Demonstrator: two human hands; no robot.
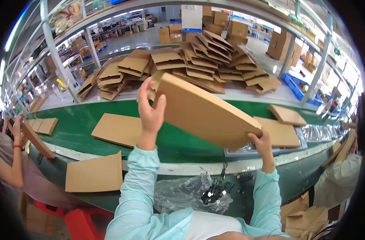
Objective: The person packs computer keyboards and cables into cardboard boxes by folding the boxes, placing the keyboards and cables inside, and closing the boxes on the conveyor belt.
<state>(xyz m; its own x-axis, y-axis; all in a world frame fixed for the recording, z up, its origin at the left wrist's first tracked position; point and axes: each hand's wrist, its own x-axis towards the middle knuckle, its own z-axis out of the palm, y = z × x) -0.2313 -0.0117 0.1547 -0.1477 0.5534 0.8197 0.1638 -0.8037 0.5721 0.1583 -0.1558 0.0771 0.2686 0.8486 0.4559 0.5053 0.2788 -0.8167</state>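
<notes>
A flat brown cardboard box [202, 114] is held up, tilted, above the green belt [170, 140]. At its left end is my left hand [151, 110], thumb on the front face and fingers behind the edge. My right hand [262, 142] grips the lower right corner. Another flat box [120, 129] lies on the belt behind my left wrist, and an open-edged carton [93, 174] rests on the near ledge. Right of my right hand, one more box [279, 132] lies on the belt.
A large heap of folded cartons [202, 60] covers the shelf beyond the belt. Black cables [213, 192] lie on a plastic bag [178, 194] near my body. Co-workers' arms [16, 160] [344, 156] are at both sides. A blue crate [298, 90] stands back right.
</notes>
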